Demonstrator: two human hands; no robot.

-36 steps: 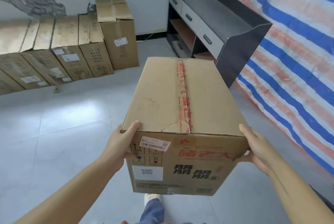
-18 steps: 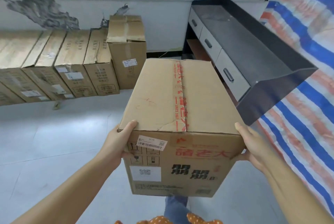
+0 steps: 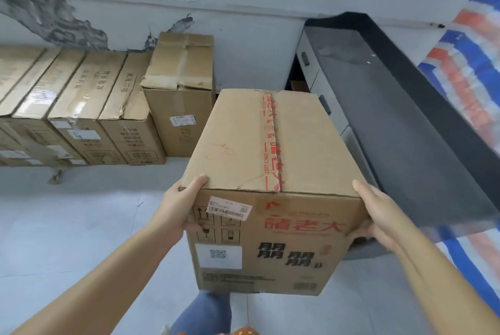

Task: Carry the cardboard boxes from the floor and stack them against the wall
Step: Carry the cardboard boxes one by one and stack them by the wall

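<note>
Nearing the wall row already standing, both hands are clasping one taped box not yet placed.

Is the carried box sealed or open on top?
Sealed: the carried box has its top flaps shut, with red printed tape running along the seam.

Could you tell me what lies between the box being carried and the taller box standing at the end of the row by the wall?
Only bare floor separates the carried box from the taller box, as the head view shows.
</note>
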